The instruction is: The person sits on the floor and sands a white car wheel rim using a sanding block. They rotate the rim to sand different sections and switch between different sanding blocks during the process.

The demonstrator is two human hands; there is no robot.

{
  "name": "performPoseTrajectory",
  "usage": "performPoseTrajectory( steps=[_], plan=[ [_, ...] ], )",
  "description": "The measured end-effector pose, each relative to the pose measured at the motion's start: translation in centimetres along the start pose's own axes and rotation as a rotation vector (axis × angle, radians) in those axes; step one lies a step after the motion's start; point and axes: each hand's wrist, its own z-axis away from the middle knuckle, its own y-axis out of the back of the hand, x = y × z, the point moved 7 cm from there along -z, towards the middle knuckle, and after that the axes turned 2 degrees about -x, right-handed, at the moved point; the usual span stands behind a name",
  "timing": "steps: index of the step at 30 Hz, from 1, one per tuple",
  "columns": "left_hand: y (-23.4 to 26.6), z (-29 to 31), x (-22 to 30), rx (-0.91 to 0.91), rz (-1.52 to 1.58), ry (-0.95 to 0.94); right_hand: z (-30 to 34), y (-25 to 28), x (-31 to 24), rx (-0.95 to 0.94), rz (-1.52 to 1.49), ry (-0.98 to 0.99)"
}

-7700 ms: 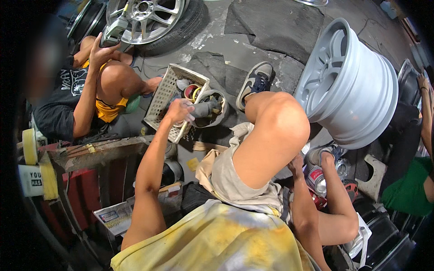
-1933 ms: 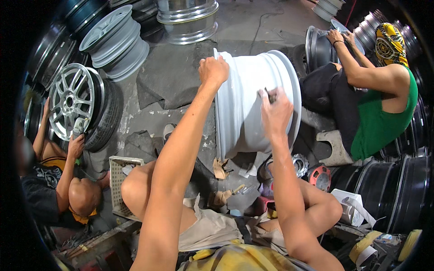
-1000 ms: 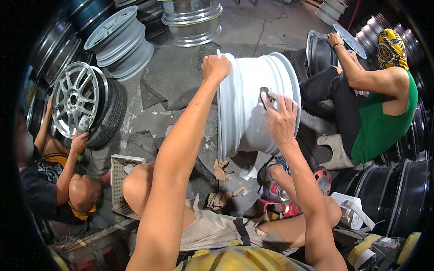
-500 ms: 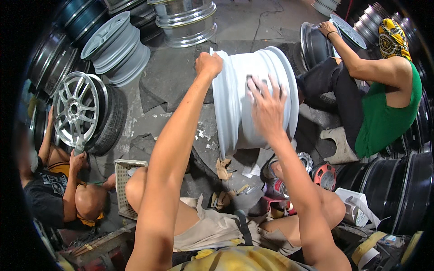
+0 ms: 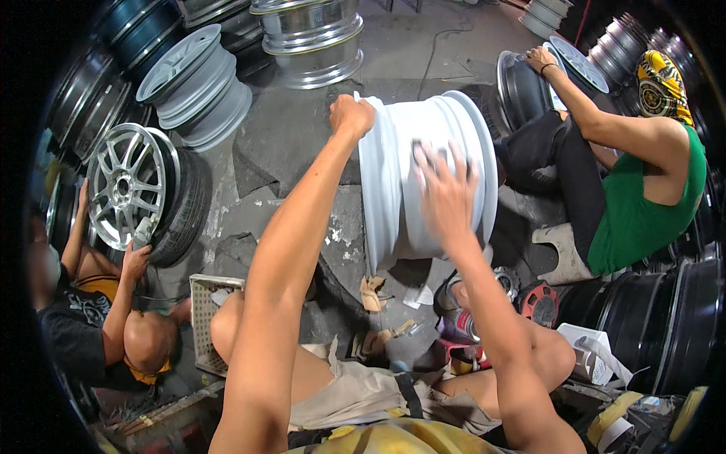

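Rim (image 5: 401, 181), pale grey and wide, lay on its side at the centre of the head view, barrel facing the lower edge. Left hand (image 5: 352, 116) was curled over its edge at the upper left of the barrel, fingers folded around the lip. Right hand (image 5: 446, 193) was over the middle of the barrel, fingers spread and blurred; a small dark block (image 5: 417, 151) showed at its fingertips, but I could not tell whether it was gripped or only pressed flat.

At the left of the frame, a spoked wheel (image 5: 121, 186) stood tilted with a tyre (image 5: 185, 204) behind it, and a co-worker's hand (image 5: 136, 259) held a grey tool (image 5: 144, 233) against it. A second pale rim (image 5: 200, 91) stood at the upper left, near stacked chrome rims (image 5: 311, 38) at the top.

At the right, a co-worker in green (image 5: 650, 200) sat with one hand on a dark rim (image 5: 522, 87). A basket (image 5: 204, 318) stood at the lower left, and a white box (image 5: 586, 354) at the lower right.
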Motion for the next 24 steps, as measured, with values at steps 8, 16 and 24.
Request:
performPoseTrajectory(
  steps=[8, 16, 24],
  plan=[
    [-0.2, 1.5, 0.9, -0.056, -0.004, 0.033, -2.6, -0.1, 0.9, -0.024, 0.000, -0.033],
    [-0.3, 2.3, 1.3, -0.073, 0.020, -0.002, -1.4, 0.6, -0.2, 0.030, -0.038, -0.008],
    [-0.4, 1.5, 0.0, -0.062, 0.027, 0.007, 2.6, 1.1, -0.8, 0.017, -0.069, -0.059]
  ],
)
